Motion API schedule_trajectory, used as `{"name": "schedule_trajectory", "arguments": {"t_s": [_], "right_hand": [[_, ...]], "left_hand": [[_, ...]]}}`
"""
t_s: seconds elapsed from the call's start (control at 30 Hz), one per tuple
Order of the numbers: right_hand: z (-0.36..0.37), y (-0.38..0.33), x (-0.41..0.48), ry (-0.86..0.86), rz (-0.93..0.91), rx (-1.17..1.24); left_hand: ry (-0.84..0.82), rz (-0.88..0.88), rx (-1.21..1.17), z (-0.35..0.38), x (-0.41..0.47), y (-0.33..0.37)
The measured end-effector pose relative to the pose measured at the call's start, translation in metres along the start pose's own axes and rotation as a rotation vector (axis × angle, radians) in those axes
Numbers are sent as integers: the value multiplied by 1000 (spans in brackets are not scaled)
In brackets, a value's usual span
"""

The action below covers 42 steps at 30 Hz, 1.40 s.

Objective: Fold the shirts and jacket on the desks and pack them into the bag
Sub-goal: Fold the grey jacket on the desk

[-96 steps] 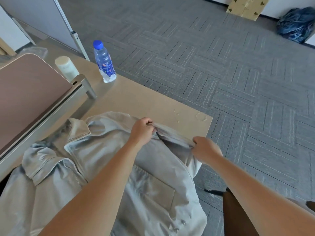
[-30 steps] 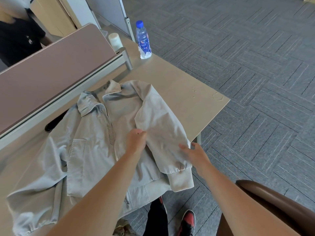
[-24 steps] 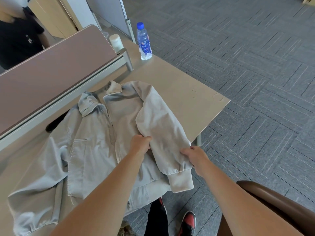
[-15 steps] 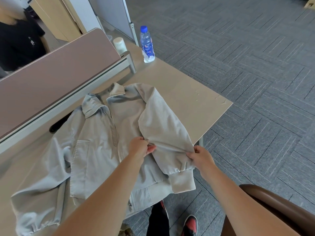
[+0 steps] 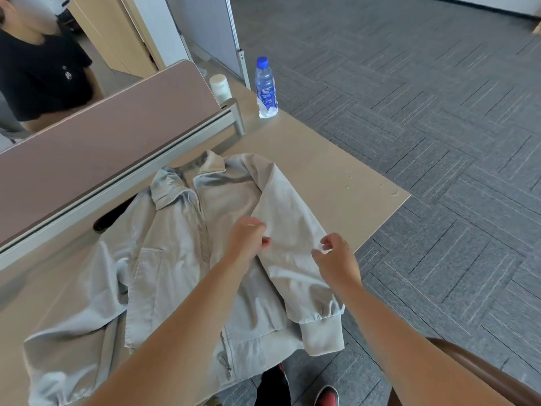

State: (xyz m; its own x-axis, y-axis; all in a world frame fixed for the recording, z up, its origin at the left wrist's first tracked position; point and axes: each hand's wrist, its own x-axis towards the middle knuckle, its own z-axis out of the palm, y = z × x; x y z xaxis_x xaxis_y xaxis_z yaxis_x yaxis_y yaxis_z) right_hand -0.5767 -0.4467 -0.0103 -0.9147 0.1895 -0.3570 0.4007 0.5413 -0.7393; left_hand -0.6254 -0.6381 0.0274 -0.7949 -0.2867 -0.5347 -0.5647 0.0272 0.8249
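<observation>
A light grey jacket [image 5: 172,259] lies face up on the beige desk [image 5: 330,171], collar toward the divider. Its right sleeve [image 5: 292,247] is folded across the front, cuff hanging at the desk's near edge. Its left sleeve [image 5: 70,335] sprawls out to the left. My left hand [image 5: 247,240] hovers just above the folded sleeve, fingers loosely curled and holding nothing. My right hand [image 5: 336,259] is lifted over the same sleeve with fingers apart. No bag or shirts are in view.
A brown desk divider [image 5: 102,136] runs along the back of the desk. A water bottle [image 5: 265,87] and a white cylinder [image 5: 220,87] stand at the far corner. A person in a black shirt [image 5: 38,74] is behind the divider. A brown chair [image 5: 480,376] is at my right.
Both hands pinched the folded right sleeve half a second ago; now they have let go and lifted off it. The sleeve stays flat across the jacket front.
</observation>
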Motion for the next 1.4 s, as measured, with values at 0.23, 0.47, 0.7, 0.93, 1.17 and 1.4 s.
{"name": "schedule_trajectory", "arguments": {"t_s": [0.23, 0.47, 0.7, 0.93, 1.17, 1.4], "right_hand": [[22, -44, 47, -47, -32, 86], [43, -93, 119, -31, -35, 79], [63, -132, 174, -1, 41, 3], [79, -146, 211, 20, 122, -169], [78, -146, 223, 40, 149, -259], [92, -153, 221, -15, 134, -346]], "left_hand": [[-67, 93, 81, -6, 36, 42], [-152, 26, 17, -16, 118, 59], [-233, -32, 127, -18, 179, 67], [-266, -163, 17, 2, 221, 67], [-308, -33, 214, -5, 242, 81], [-305, 59, 395, -25, 252, 84]]}}
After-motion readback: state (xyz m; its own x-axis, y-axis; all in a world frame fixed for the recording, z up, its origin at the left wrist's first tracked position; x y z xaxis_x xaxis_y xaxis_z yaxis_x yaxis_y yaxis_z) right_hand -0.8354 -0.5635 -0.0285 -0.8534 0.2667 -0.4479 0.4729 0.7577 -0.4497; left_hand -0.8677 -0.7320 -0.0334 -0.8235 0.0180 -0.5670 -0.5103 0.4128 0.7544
